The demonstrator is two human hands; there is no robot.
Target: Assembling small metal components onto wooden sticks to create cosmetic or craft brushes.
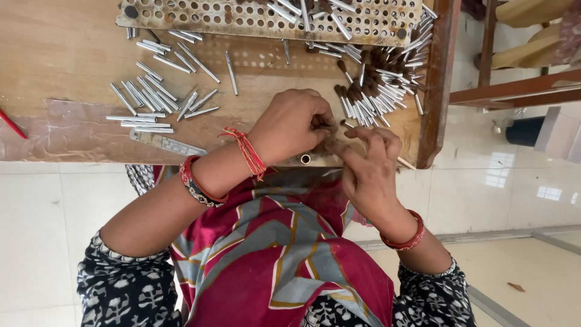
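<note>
Left hand (290, 124): curled at the table (66, 54) edge, fingertips pinched on a small piece mostly hidden.
Right hand (369, 169): fingers meet the left's, grip unclear.
Small piece (324, 127): between both hands, too covered to identify.
Metal tubes (154, 100): scattered left; another heap (381, 85) just beyond the hands.
Perforated tray (242, 15): cut off at top.

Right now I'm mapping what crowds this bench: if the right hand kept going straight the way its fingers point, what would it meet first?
The right hand points up the picture, toward the left hand, whose fingertips it already nearly meets. Beyond that lies the heap of metal tubes with brown tips, then the perforated metal plate. Depth is unclear, so this is tentative.
</note>
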